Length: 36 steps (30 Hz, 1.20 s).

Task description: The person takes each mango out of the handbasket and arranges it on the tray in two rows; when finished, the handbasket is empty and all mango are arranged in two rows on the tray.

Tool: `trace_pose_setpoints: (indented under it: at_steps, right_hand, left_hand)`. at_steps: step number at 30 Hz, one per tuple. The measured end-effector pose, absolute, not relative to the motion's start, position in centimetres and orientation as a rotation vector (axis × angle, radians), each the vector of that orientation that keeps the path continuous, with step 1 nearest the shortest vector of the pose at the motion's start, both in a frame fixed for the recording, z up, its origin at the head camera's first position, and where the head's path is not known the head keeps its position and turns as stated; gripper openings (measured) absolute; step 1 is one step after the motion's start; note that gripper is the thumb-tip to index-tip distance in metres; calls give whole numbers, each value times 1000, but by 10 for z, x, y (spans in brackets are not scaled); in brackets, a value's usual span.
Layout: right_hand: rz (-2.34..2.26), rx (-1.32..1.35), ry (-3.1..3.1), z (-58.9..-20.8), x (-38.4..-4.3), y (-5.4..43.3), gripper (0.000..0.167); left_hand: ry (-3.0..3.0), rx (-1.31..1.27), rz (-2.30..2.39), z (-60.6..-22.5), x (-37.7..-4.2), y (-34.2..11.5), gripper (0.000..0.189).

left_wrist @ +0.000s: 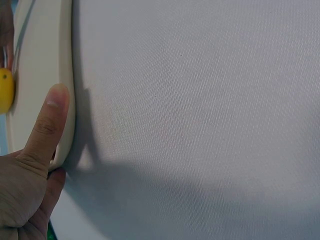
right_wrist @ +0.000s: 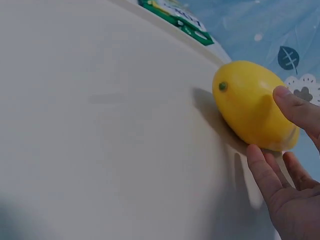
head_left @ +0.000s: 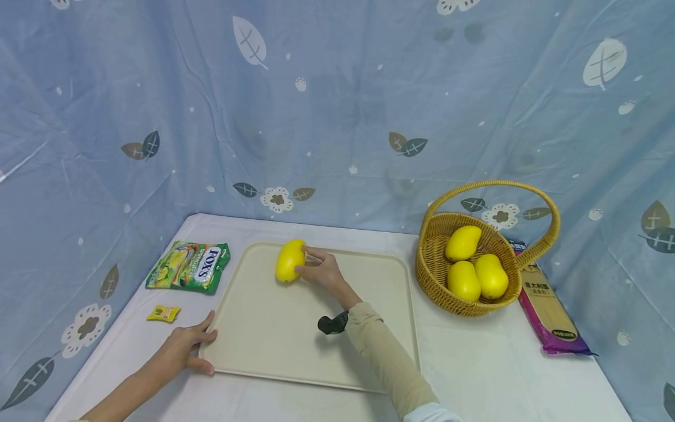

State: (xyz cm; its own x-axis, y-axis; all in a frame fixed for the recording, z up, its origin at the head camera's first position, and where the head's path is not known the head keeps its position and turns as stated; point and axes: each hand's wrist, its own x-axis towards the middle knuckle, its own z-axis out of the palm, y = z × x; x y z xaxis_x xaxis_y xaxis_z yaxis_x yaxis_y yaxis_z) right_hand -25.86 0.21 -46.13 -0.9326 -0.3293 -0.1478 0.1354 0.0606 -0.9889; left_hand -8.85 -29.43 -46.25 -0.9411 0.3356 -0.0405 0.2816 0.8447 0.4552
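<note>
My right hand [head_left: 323, 271] reaches over the far left part of a cream tray [head_left: 295, 340]. Its thumb and fingers hold a yellow mango [head_left: 290, 261] from the right side. In the right wrist view, the thumb [right_wrist: 292, 105] lies against the upper side of the mango [right_wrist: 250, 102] and the fingers [right_wrist: 262, 172] meet its lower edge; a green stem spot faces the camera. At the tray's near left corner, my left hand [head_left: 181, 350] grips the rim. In the left wrist view its thumb [left_wrist: 47, 125] lies along the edge of the tray [left_wrist: 65, 45], with another finger round the corner.
Right of the tray stands a wicker basket [head_left: 429, 281] with a tall handle and three mangoes [head_left: 464, 281] inside. A noodle packet [head_left: 551, 310] lies beyond it. Left of the tray are a green FOX'S bag [head_left: 190, 266] and a small yellow wrapped sweet [head_left: 164, 313]. Patterned blue curtains surround the table.
</note>
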Motion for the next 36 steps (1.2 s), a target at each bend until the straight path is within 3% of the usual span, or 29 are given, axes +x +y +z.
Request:
trace_pose_setpoints:
  at_steps: [24,36]
  right_hand:
    - [-1916,-370,1880,-474,-279,81,48]
    - [-1762,-544,1955,-433,-268,149,52]
  left_hand:
    - [2893,480,699,-462,-88,-293,77]
    - [2894,493,701,-461,-88,-294,77]
